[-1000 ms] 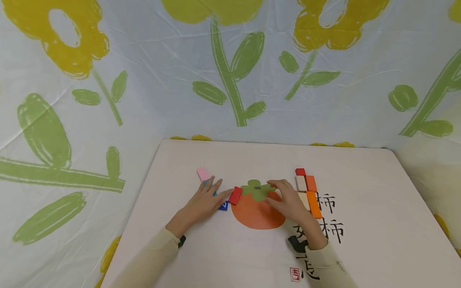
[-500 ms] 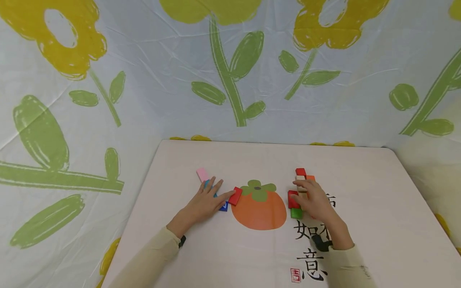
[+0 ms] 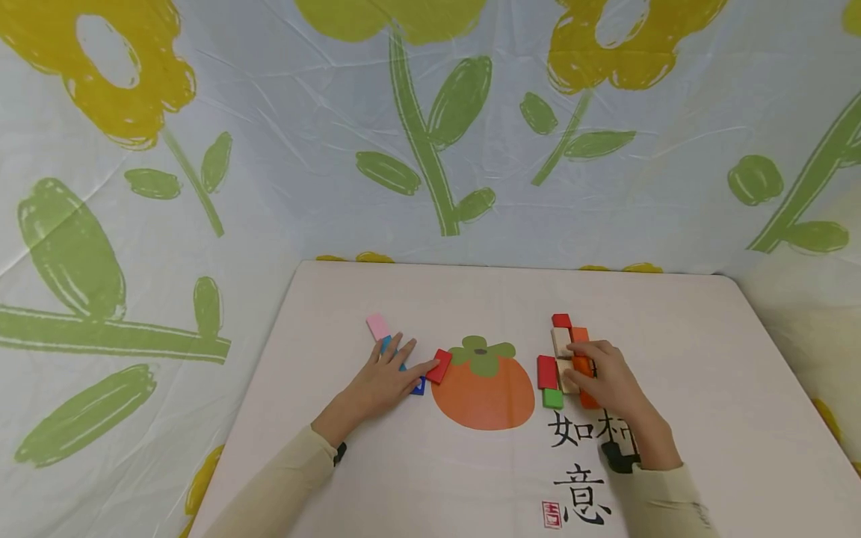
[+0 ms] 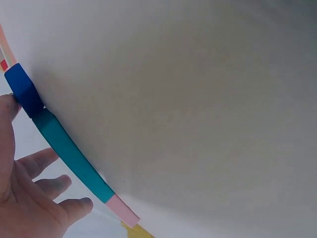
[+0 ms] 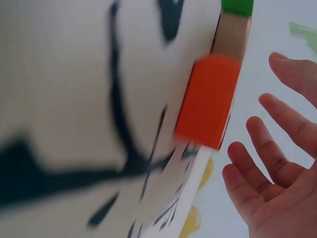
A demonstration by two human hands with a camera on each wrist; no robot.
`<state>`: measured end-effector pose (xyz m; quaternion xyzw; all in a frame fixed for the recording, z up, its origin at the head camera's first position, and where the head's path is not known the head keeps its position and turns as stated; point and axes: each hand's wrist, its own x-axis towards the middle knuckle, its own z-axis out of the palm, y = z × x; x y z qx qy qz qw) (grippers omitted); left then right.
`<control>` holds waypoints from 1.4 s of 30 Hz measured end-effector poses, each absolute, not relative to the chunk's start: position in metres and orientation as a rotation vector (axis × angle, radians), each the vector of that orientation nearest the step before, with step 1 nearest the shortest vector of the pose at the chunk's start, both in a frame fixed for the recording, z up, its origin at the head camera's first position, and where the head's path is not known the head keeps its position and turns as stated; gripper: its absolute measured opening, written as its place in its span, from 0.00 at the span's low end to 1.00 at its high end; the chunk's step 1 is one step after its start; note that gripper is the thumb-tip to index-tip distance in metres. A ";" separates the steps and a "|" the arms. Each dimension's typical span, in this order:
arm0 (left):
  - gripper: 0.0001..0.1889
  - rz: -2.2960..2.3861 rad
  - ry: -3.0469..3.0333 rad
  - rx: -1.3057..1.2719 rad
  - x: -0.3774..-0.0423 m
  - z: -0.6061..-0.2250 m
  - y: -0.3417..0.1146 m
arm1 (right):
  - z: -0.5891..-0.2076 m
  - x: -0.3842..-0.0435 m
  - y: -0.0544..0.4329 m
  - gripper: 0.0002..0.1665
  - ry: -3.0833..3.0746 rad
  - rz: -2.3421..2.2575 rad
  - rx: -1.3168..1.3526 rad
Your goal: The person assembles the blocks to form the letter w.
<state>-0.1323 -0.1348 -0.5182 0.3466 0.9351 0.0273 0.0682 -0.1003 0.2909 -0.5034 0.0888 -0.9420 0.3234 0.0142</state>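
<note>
My left hand lies spread over a row of blocks, its thumb at a red block. Under it show a dark blue block and a teal-blue block, with a pink block past the fingertips. At the right, my right hand hovers loosely bent over a block cluster, and no block shows between its fingers in the right wrist view. That cluster has red, green, cream and orange blocks, some partly hidden, with a small red block at its far end.
The pale mat bears a printed persimmon between the two block groups. Black printed characters and a red seal print lie at the near right. Behind stands a flower-patterned cloth.
My right hand has moved right, from over the persimmon across the cluster to its right side. The red and green blocks there now show fully. My left hand stays nearly still.
</note>
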 end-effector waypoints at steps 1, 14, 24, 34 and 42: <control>0.26 0.082 2.815 1.044 -0.132 -0.518 -0.135 | -0.504 -0.100 0.294 0.27 -2.937 1.006 0.267; 0.26 0.113 2.820 1.041 -0.131 -0.518 -0.135 | -0.505 -0.110 0.334 0.29 -2.964 1.044 0.201; 0.26 0.075 2.824 1.045 -0.131 -0.523 -0.137 | -0.502 -0.141 0.341 0.34 -3.124 0.994 0.293; 0.26 0.037 2.824 1.050 -0.133 -0.522 -0.137 | -0.502 -0.156 0.342 0.37 -3.259 0.852 0.289; 0.26 0.029 2.822 1.030 -0.132 -0.522 -0.136 | -0.503 -0.155 0.340 0.33 -3.263 0.853 0.254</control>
